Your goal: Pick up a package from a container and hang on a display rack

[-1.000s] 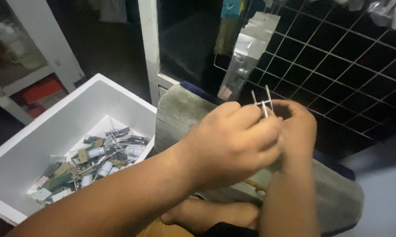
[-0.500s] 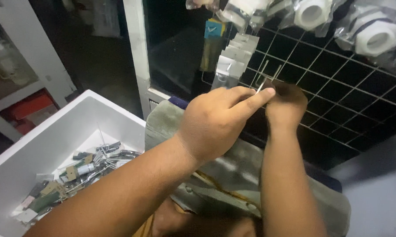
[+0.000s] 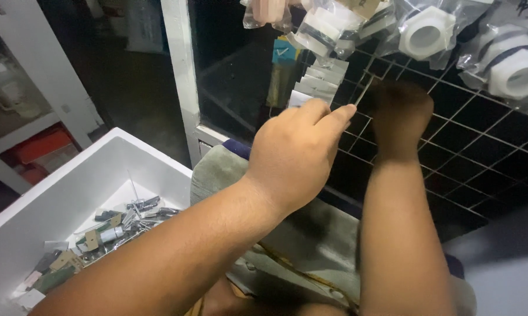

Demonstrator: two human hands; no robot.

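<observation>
Grid panel (image 3: 480, 146) of black wire fills the scene from twelve to three o'clock, hung with bagged white pipe fittings (image 3: 427, 32) and small clear packets (image 3: 319, 82). At eight o'clock sits a white bin (image 3: 71, 193) of loose packets. The left hand (image 3: 302, 152) pinches a thin metal hook (image 3: 363, 92) between thumb and forefinger, close against the grid. The right hand (image 3: 401, 120), at one o'clock, is blurred; whether it grips the hook or the wire I cannot tell. Seating such a hook well likely means keeping it level and guiding its prongs squarely around one wire.
</observation>
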